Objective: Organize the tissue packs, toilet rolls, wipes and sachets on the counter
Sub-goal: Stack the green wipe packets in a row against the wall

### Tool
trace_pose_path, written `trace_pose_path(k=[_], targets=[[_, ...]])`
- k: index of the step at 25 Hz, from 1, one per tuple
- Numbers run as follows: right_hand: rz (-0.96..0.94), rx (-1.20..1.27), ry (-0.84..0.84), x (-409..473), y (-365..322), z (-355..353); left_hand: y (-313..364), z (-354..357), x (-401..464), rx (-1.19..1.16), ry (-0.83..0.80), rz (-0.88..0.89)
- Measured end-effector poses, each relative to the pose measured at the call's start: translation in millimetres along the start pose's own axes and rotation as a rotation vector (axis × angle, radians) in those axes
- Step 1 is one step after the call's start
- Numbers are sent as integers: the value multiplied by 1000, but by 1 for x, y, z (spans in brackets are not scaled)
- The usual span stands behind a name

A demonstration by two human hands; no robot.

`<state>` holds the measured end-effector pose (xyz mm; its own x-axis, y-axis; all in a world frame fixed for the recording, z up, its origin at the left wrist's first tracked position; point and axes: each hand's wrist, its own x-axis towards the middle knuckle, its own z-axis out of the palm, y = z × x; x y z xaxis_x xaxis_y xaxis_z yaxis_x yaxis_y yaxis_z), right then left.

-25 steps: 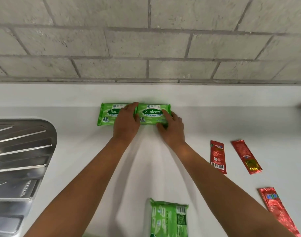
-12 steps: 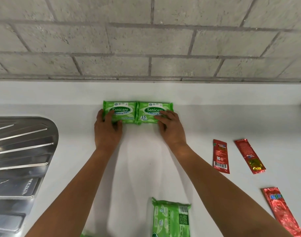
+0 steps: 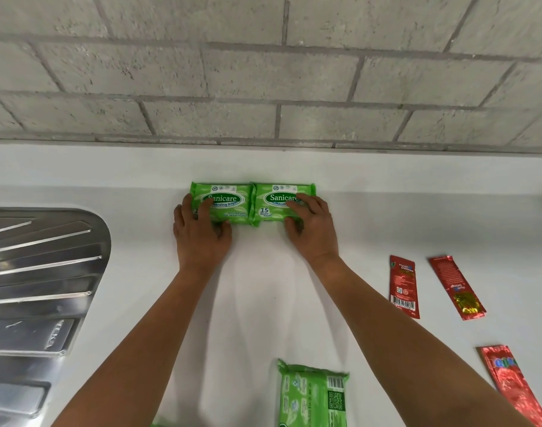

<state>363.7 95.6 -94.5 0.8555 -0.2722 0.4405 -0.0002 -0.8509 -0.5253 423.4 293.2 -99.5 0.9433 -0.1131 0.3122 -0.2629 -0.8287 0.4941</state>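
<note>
Two wipes packs [image 3: 251,203] lie side by side at the far edge of the worktop [image 3: 263,288]. The left hand [image 3: 200,231] and right hand [image 3: 311,229] press them with fairly straight fingers. A third pack [image 3: 312,396] near and three sachets [image 3: 436,288] at right are not yet arranged.

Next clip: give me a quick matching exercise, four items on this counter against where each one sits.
Things
1. left wipes pack
2. face-down wipes pack
3. barcode sachet
4. drainboard

Places
A. left edge of the counter
B. near edge, between the forearms
C. right of the right forearm
D. by the back wall, under the left hand

Pairs: 1-D, 2-B, 3-C, 4-A
</note>
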Motion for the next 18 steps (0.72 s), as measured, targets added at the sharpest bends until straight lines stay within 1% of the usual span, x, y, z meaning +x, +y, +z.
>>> trace_pose_path(k=[4, 10, 13, 16, 18], targets=[[74, 33, -98, -2, 2, 2, -2, 2, 0, 24, -45, -6], [84, 66, -73, -5, 3, 2, -8, 7, 2, 33, -61, 2], [61, 49, -43, -5, 2, 1, -7, 8, 3, 30, -61, -3], [-1, -81, 5, -6, 0, -1, -6, 7, 4, 36, -71, -14], [-61, -123, -27, -7, -2, -2, -6, 6, 3, 19, -87, -34]])
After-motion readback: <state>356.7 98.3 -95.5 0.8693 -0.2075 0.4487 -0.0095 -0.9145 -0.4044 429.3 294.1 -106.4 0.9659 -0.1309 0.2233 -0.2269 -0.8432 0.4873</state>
